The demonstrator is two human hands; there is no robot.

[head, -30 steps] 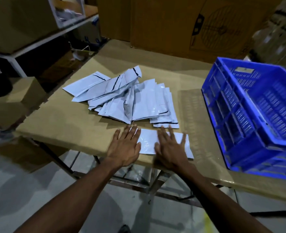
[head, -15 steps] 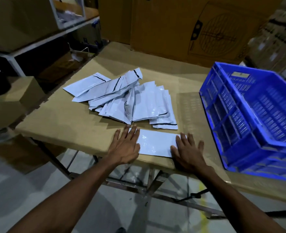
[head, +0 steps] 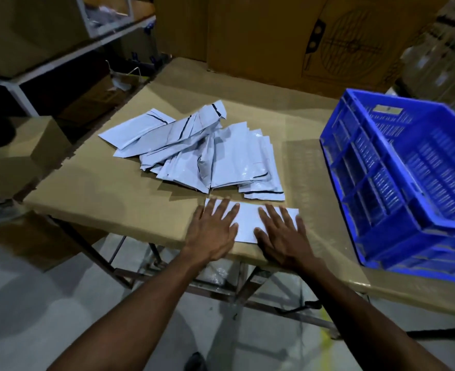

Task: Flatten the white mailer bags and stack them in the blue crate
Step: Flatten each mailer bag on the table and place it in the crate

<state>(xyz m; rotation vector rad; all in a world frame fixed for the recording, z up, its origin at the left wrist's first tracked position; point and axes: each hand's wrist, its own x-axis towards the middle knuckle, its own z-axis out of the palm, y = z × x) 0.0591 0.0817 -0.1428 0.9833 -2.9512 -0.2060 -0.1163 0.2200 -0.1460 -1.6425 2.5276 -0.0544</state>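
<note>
Left hand (head: 212, 235), right hand (head: 283, 236) flat on mailer (head: 247, 223) at table edge (head: 140, 232).

glossy, crinkled white plastic mailer bags (head: 194, 153) on a matt, cardboard-brown table (head: 108, 199); at three o'clock, a ribbed blue plastic crate (head: 397, 188); metal legs (head: 130, 266) below.

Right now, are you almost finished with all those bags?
Not nearly. No bags show in the blue crate. The left hand and right hand press one mailer bag flat at the table's edge. The pile of bags still waits.
</note>
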